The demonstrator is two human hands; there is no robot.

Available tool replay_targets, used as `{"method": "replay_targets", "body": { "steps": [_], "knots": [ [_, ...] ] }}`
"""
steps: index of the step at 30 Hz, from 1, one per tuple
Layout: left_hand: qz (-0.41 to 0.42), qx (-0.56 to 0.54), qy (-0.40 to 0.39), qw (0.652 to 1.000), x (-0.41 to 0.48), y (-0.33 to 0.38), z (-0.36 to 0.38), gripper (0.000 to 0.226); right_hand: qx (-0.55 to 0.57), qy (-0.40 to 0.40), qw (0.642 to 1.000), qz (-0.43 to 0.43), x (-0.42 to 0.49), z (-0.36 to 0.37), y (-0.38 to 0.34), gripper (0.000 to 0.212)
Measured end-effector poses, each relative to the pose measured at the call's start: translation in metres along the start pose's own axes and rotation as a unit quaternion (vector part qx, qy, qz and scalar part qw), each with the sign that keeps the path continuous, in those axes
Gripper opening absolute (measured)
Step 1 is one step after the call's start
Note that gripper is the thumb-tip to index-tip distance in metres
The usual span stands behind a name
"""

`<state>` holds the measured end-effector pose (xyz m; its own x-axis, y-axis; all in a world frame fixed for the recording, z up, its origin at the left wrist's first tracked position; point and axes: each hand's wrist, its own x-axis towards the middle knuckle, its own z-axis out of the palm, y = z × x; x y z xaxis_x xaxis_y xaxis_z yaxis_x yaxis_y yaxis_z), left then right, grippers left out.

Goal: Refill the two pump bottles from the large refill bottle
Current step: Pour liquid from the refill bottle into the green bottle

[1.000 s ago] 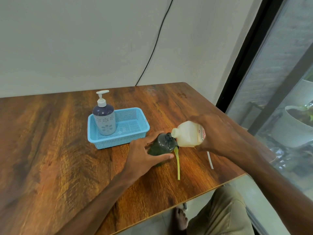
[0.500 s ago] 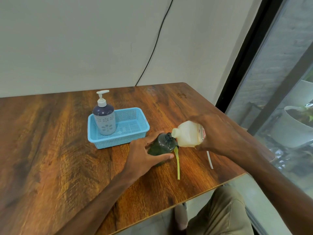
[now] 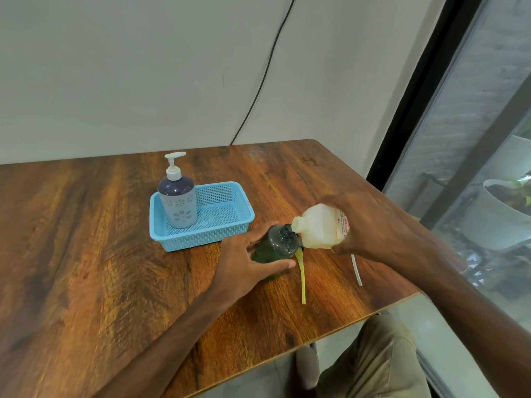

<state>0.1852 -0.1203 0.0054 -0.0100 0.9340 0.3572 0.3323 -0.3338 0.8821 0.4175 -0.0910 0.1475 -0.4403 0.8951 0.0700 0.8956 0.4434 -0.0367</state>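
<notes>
Wooden table (image 3: 86,254): your left hand (image 3: 247,265) clamps dark bottle (image 3: 275,245), right hand (image 3: 365,225) grips tilted refill bottle (image 3: 316,225), pouring; basket's pump bottle (image 3: 178,202) capped, fill state unclear.

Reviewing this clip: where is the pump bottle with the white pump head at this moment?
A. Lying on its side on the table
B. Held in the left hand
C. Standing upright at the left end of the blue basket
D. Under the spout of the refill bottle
C. The pump bottle with the white pump head stands upright at the left end of the blue basket, away from both hands.
</notes>
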Motion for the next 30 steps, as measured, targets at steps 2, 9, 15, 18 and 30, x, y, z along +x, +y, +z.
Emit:
{"method": "replay_targets", "body": {
  "steps": [2,9,15,18,30],
  "knots": [
    [-0.001,0.002,0.001,1.0,0.0,-0.0001,0.0001,0.087,0.002,0.0,1.0,0.0,-0.0004,0.0002,0.0,0.084],
    [-0.008,0.0,-0.002,1.0,0.0003,-0.0002,0.0002,0.088,-0.006,-0.002,1.0,0.0,-0.0007,-0.0014,-0.0011,0.085],
    [-0.006,-0.001,-0.003,1.0,0.0004,0.0015,-0.0003,0.09,-0.014,-0.005,1.0,-0.003,0.0,-0.0046,-0.0032,0.085],
    [-0.008,0.003,-0.001,1.0,0.0001,0.0019,-0.0007,0.09,-0.013,-0.015,1.0,-0.003,0.0002,-0.005,-0.0031,0.084],
    [-0.002,0.005,0.002,1.0,0.0002,0.0043,-0.0005,0.09,-0.004,-0.021,1.0,0.007,0.0,-0.0043,-0.0014,0.085]
  ]
}}
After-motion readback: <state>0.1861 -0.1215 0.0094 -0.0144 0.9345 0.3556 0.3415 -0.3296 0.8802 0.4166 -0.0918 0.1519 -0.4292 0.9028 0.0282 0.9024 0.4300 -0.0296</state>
